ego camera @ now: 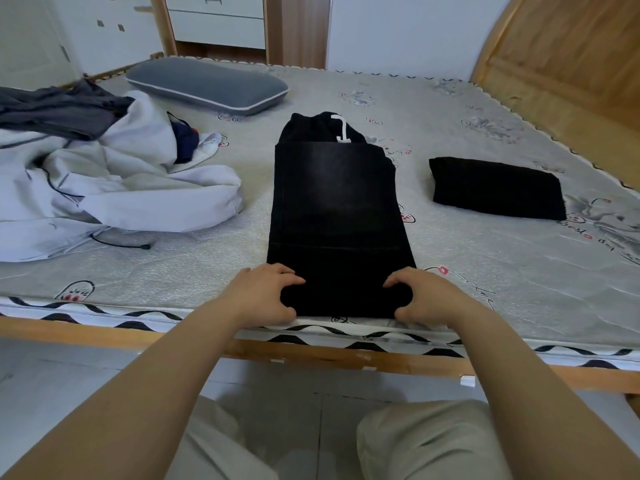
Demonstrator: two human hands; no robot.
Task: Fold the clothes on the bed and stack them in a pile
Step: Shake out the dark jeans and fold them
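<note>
Currently left hand (266, 294) and right hand (424, 296) pinch long black folded trousers (337, 216); folded black garment (497, 188) right, rumpled white jacket (114, 188) left; mattress print illegible.

Both arms reach forward; left hand (265, 294) and right hand (424, 296) apparently pinching, fingers curled.

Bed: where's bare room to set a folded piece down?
Free: the mattress strip between the black trousers and the folded black garment, plus the far stretch beyond that garment toward the headboard. Crowded: left side, under the white clothes heap.
</note>
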